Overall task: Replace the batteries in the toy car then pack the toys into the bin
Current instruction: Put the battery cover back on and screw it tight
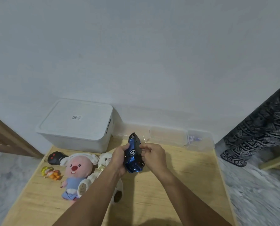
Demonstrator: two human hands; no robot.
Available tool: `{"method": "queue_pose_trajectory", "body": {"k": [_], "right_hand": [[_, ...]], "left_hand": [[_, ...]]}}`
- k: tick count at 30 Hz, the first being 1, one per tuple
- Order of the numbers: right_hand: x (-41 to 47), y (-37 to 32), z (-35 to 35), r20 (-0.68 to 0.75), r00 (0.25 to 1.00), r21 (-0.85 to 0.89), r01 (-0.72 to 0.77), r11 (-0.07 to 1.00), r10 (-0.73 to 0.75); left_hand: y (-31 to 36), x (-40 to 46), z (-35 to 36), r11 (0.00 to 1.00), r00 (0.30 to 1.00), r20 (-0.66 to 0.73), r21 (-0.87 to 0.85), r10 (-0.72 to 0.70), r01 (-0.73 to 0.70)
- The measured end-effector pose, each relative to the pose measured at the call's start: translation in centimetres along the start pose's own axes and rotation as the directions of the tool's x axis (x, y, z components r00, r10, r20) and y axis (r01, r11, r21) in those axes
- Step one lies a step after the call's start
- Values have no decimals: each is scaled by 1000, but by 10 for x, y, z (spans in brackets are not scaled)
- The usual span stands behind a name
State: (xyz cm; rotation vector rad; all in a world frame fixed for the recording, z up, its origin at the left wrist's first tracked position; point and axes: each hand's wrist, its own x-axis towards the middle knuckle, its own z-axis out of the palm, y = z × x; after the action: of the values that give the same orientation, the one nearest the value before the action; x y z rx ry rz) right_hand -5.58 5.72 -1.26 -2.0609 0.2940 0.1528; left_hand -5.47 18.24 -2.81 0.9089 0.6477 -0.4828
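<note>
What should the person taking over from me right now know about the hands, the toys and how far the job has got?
Left hand grips the blue toy car, tipped on its side above the wooden table.
Right hand pinches a thin tool at the car's underside; the battery cover cannot be seen.
The white bin sits at the table's back with its lid on.
The black remote, pink plush, white teddy and small orange figure lie on the table, unpacked.
Left: finish the batteries, open the bin, pack everything.
</note>
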Motion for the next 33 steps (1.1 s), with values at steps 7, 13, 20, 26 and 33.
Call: {"method": "queue_pose_trajectory", "body": {"k": [7, 13, 20, 26, 33], "right_hand": [[-2, 26, -8, 92, 978, 177, -199, 964, 185], [-5, 57, -15, 119, 958, 142, -276, 951, 260], [-2, 85, -37, 221, 937, 147, -305, 941, 269], [5, 86, -73, 158, 940, 278, -335, 900, 301], [35, 89, -111, 45, 940, 362, -331, 871, 338]], "left_hand": [[-16, 0, 8, 861, 952, -64, 449, 299, -240], [-50, 10, 18, 399, 842, 5, 879, 539, -261], [-73, 13, 34, 159, 833, 93, 964, 545, -212], [-78, 14, 43, 125, 820, 51, 981, 570, -148], [-60, 23, 81, 280, 792, 15, 931, 610, -233]]}}
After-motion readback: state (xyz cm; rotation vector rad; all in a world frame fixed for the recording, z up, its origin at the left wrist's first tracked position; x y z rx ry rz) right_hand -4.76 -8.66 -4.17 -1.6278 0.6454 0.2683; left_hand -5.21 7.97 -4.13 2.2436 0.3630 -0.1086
